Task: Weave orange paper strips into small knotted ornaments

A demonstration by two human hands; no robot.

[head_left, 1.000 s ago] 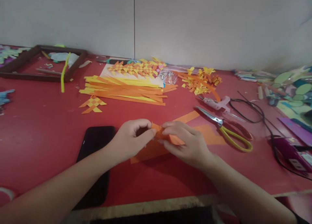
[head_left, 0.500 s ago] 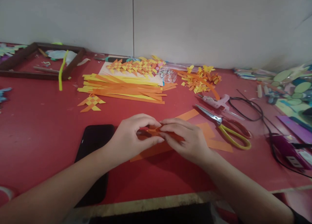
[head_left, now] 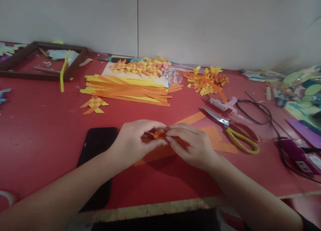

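Note:
Between my two hands is a small folded piece of orange paper point(head_left: 158, 134), mostly covered by fingers. My left hand point(head_left: 137, 137) pinches its edge with thumb and fingertips. From the other side my right hand point(head_left: 192, 142) grips the same piece, its fingertips meeting those of the left. Beneath them flat orange paper strips point(head_left: 150, 157) lie on the red table point(head_left: 140, 190). Scissors point(head_left: 228, 127) with one yellow and one red handle rest right of my right hand, blades partly apart. A black phone point(head_left: 100, 142) lies beside and under my left forearm.
Yellow and orange strips point(head_left: 125, 93) are stacked behind my hands, near a woven paper fish point(head_left: 95, 104). Several woven pieces point(head_left: 140, 68) lie on white card. A pink glue gun point(head_left: 224, 104) with black cord sits behind the scissors. A dark frame point(head_left: 30, 76) stands back left.
My left thumb and fingers have shifted right along the orange paper and now meet my right fingertips. The paper's raised flap has turned and shows less. Scissors and phone stay put.

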